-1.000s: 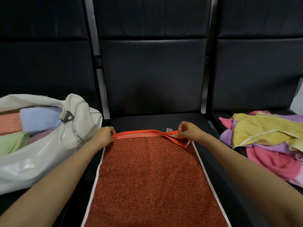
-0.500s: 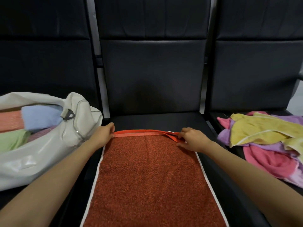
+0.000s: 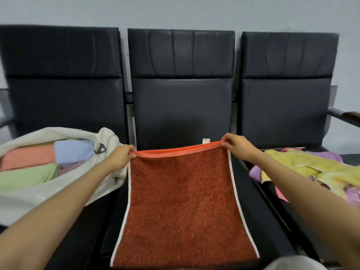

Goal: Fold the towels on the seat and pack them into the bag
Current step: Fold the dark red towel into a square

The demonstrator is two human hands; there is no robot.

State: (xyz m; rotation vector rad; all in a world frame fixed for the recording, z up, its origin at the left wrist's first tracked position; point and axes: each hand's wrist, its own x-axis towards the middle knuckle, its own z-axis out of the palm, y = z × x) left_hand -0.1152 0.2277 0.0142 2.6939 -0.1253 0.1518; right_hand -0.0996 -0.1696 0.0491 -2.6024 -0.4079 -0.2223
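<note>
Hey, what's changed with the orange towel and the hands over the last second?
The left hand and right hand, already pinching the far corners of the orange towel, have lifted that far edge up off the middle seat, pulling it straight. The towel's near part still lies on the seat. The white bag and the loose towel pile stayed put.

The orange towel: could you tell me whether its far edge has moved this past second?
Yes. The far edge of the orange towel has risen off the middle seat toward its backrest, pinched at the corners by the left hand and right hand.
</note>
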